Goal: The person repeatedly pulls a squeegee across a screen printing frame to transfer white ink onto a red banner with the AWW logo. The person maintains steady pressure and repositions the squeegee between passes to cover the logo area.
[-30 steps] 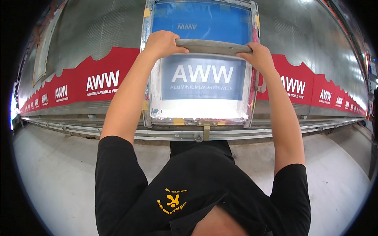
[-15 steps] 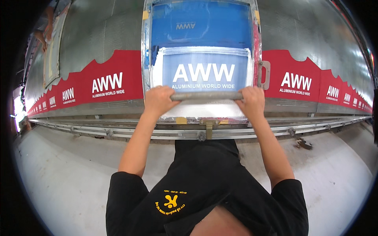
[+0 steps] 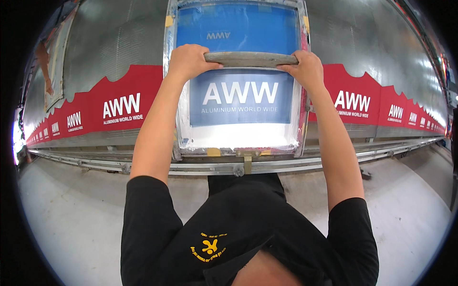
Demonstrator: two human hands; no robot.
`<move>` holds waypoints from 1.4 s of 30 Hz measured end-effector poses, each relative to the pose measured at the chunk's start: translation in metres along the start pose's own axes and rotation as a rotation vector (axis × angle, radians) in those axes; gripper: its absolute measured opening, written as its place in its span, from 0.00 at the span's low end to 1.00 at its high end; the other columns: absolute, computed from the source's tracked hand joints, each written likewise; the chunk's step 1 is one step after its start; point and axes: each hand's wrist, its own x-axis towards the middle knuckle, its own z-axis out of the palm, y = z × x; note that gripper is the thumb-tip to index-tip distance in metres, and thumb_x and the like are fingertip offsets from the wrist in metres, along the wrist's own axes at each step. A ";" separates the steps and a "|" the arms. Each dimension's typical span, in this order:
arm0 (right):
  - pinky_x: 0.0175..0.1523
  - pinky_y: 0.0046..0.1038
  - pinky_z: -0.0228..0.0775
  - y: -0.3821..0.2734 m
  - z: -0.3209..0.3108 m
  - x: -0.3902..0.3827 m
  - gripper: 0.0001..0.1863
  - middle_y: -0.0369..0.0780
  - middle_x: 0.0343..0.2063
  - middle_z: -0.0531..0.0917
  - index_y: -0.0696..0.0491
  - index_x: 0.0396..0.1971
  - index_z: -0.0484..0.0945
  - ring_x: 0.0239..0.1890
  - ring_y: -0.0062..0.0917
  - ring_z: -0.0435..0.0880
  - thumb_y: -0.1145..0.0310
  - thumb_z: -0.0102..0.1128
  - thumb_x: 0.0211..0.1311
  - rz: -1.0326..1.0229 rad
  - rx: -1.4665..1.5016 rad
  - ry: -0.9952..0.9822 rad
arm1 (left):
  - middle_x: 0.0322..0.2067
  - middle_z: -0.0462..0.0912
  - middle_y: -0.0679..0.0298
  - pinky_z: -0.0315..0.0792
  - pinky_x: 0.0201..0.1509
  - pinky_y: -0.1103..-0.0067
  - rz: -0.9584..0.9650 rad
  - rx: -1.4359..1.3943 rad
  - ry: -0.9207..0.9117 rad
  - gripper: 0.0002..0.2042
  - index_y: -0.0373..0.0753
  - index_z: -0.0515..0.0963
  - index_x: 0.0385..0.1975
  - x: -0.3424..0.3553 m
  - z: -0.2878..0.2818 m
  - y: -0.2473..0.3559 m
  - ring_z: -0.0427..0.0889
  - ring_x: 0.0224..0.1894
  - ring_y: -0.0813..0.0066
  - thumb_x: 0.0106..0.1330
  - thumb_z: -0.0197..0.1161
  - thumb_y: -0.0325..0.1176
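Both my hands grip a long squeegee with a grey, worn handle [image 3: 248, 59], lying crosswise over a screen printing frame [image 3: 170, 52]. My left hand [image 3: 190, 62] is closed round its left end, my right hand [image 3: 307, 69] round its right end. Below the squeegee, the mesh shows a pale blue stencil [image 3: 238, 117] with white lettering. White ink [image 3: 238, 136] lies along the near end of the screen. Past the squeegee the screen is deep blue [image 3: 257, 28]. The squeegee's blade is mostly hidden by its handle.
Red printed fabric [image 3: 129, 95] with scalloped edges lies along a long grey table [image 3: 109, 43] on both sides. A metal rail [image 3: 200, 167] with a clamp [image 3: 247, 164] runs along the near edge. Far left, another person's arm [image 3: 44, 64] reaches over another frame [image 3: 59, 57].
Both hands have pushed the squeegee away from me, from the near end of the stencil to beyond its far edge. My view has shifted slightly.
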 end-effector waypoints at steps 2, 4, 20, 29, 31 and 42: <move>0.44 0.41 0.75 -0.001 0.011 -0.027 0.25 0.43 0.28 0.85 0.54 0.26 0.82 0.37 0.41 0.84 0.47 0.83 0.49 -0.064 -0.019 0.076 | 0.25 0.87 0.66 0.78 0.34 0.67 0.025 -0.029 0.059 0.29 0.45 0.88 0.27 -0.021 0.020 -0.001 0.87 0.32 0.62 0.52 0.73 0.69; 0.44 0.39 0.73 -0.003 0.008 -0.058 0.23 0.42 0.28 0.85 0.53 0.26 0.83 0.37 0.40 0.83 0.50 0.84 0.47 -0.071 -0.014 0.047 | 0.25 0.86 0.68 0.78 0.34 0.67 0.024 0.001 -0.007 0.26 0.45 0.88 0.26 -0.042 0.024 0.013 0.86 0.32 0.64 0.56 0.73 0.66; 0.39 0.46 0.74 -0.032 -0.001 -0.200 0.36 0.48 0.26 0.84 0.58 0.26 0.79 0.33 0.47 0.84 0.36 0.82 0.43 0.048 0.054 -0.412 | 0.25 0.86 0.55 0.78 0.35 0.64 -0.022 -0.127 -0.483 0.34 0.36 0.89 0.29 -0.175 0.051 0.042 0.86 0.30 0.55 0.45 0.79 0.69; 0.36 0.24 0.71 0.002 -0.021 -0.149 0.22 0.34 0.25 0.85 0.59 0.34 0.87 0.29 0.16 0.78 0.52 0.66 0.74 0.366 0.776 -0.007 | 0.33 0.89 0.44 0.82 0.48 0.63 0.073 -0.293 -0.538 0.39 0.30 0.89 0.36 -0.139 -0.006 0.005 0.89 0.39 0.47 0.44 0.78 0.69; 0.39 0.22 0.71 0.008 -0.030 -0.136 0.23 0.33 0.28 0.85 0.60 0.37 0.87 0.32 0.15 0.78 0.50 0.64 0.77 0.552 0.576 0.192 | 0.32 0.89 0.47 0.81 0.47 0.63 0.077 -0.260 -0.401 0.37 0.33 0.90 0.34 -0.125 -0.012 -0.006 0.89 0.39 0.48 0.45 0.77 0.69; 0.51 0.29 0.77 0.014 0.049 -0.114 0.19 0.42 0.41 0.90 0.63 0.51 0.86 0.43 0.24 0.85 0.61 0.66 0.73 0.677 0.727 0.318 | 0.38 0.90 0.59 0.82 0.48 0.59 0.154 -0.142 -0.153 0.11 0.46 0.87 0.36 -0.061 -0.005 -0.030 0.89 0.45 0.54 0.60 0.73 0.45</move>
